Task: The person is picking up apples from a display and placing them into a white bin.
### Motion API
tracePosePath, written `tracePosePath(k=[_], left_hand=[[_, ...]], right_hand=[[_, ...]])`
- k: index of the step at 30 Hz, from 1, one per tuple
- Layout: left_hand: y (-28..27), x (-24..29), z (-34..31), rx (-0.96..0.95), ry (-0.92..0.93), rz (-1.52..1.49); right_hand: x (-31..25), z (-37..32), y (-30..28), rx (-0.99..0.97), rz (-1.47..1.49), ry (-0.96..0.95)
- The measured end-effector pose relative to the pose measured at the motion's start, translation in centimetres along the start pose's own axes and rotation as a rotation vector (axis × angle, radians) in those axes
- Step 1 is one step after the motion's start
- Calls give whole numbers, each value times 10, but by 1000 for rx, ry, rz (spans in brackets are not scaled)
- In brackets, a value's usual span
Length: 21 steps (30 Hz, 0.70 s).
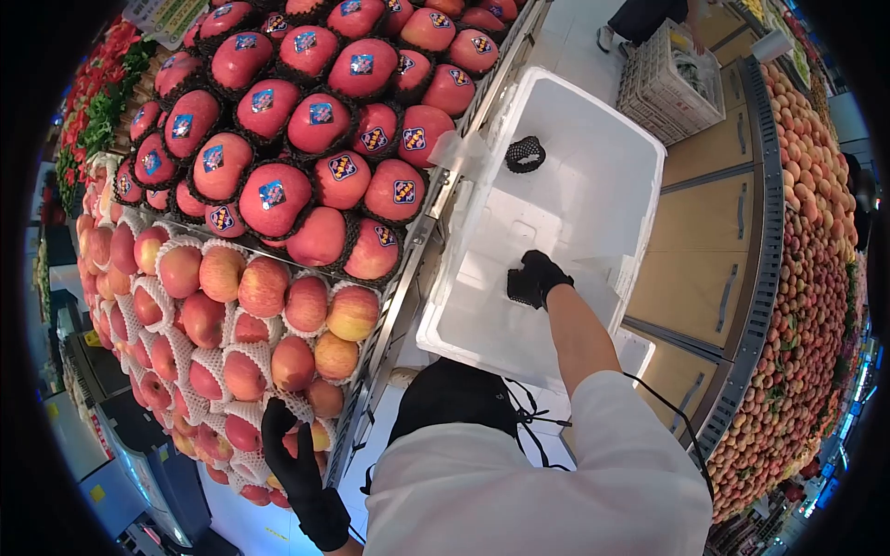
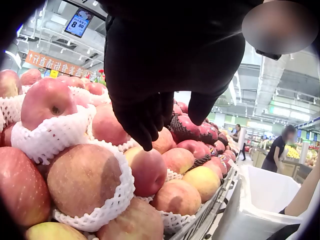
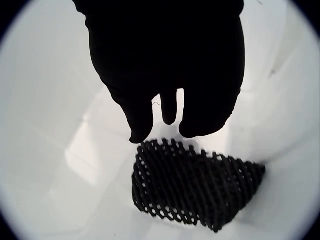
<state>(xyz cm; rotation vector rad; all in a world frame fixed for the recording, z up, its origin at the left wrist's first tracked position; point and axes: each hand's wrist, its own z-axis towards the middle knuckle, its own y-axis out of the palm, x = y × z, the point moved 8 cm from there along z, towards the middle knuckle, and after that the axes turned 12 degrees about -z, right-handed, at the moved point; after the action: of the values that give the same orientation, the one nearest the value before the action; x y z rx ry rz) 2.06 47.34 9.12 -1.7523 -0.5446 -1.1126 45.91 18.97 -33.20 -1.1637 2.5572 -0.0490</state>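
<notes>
My right hand [image 1: 541, 274], in a black glove, reaches down into a white foam box [image 1: 445, 345]. Just beyond its separated fingertips in the right wrist view lies a black foam net sleeve [image 3: 195, 186], flattened on one side. Another black net sleeve [image 1: 526, 155] sits at the box's far end. My left hand [image 1: 295, 468], also black-gloved, hovers over the heap of apples in white foam nets, its fingers loosely extended and holding nothing. In the left wrist view its fingertips hang close over a red-yellow apple [image 2: 146, 171].
Red apples [image 1: 274, 196] with stickers and black nets fill the upper display, whose metal edge [image 1: 394, 306] runs beside the box. Wooden cabinets [image 1: 691, 264] and a heap of small round fruit [image 1: 807, 269] stand on the right. A person [image 2: 278, 152] stands beyond the box.
</notes>
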Motion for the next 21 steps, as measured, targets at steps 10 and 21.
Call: tracePosePath(k=[10,21], left_hand=[[-3,-2,-3,35,-1,-15],[-5,-8,-10,89,-28,-26]], right_hand=[[-15,51,-8,431,-869,-683],[-180,-55,-141,1124,-256,-711]])
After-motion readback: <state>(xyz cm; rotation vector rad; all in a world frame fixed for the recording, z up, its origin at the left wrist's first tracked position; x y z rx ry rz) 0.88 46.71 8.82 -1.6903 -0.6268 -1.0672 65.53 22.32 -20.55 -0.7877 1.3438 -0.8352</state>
